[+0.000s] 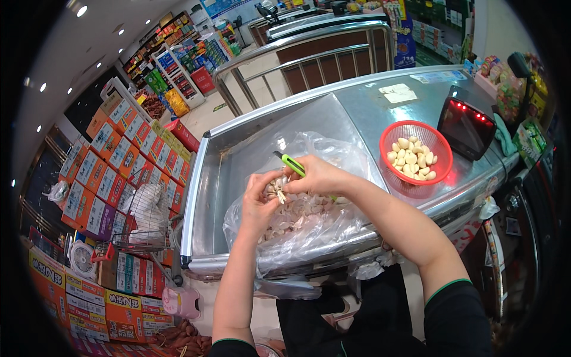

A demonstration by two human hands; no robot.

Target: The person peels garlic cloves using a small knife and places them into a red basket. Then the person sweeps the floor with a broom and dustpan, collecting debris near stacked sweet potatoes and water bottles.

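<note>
My left hand grips a garlic bulb, its roots or stem end pointing down. Against the bulb's other side rest the fingers of my right hand, which also holds a green utility knife with its dark tip pointing up and left. Both hands are over a clear plastic bag spread in the metal counter's recess, with garlic skins and pieces in it. Peeled garlic cloves lie in a red plastic basket on the counter at right.
The steel counter has a raised rim. A dark-screened device stands beside the basket, a teal cloth behind it. Stacked cartons, a wire shopping cart and a pink stool are at left. A metal railing runs beyond the counter.
</note>
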